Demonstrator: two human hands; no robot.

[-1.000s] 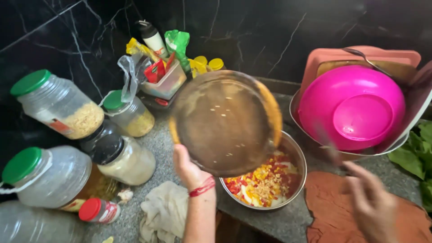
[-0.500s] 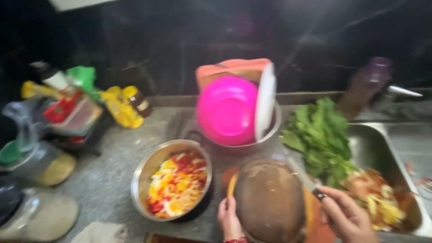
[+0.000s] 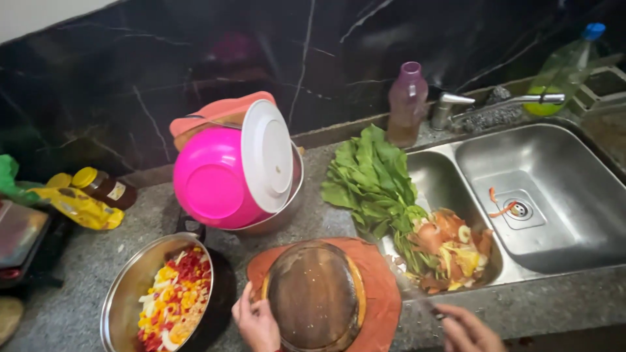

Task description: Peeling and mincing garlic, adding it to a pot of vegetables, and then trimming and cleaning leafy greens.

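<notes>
At the bottom centre of the frame the left hand (image 3: 256, 321) is gripping the left edge of a round wooden board (image 3: 315, 296), fingers curled over its rim, and the board is lying on an orange cloth (image 3: 381, 296) spread over the grey stone counter (image 3: 78, 274). At the bottom right the right hand (image 3: 466, 328) is closing around what looks like a knife (image 3: 417, 294), though the blade is blurred and I cannot be sure of it. Just left of the board, a steel bowl (image 3: 127, 293) is holding chopped red and yellow vegetables (image 3: 171, 300). Above the board, a pink bowl (image 3: 210, 179) is leaning on its side with a white plate (image 3: 267, 155) against it. To the right, leafy greens (image 3: 372, 179) are sprawling beside a heap of vegetable peelings (image 3: 447, 251) in the near basin of the steel sink (image 3: 554, 195).
</notes>
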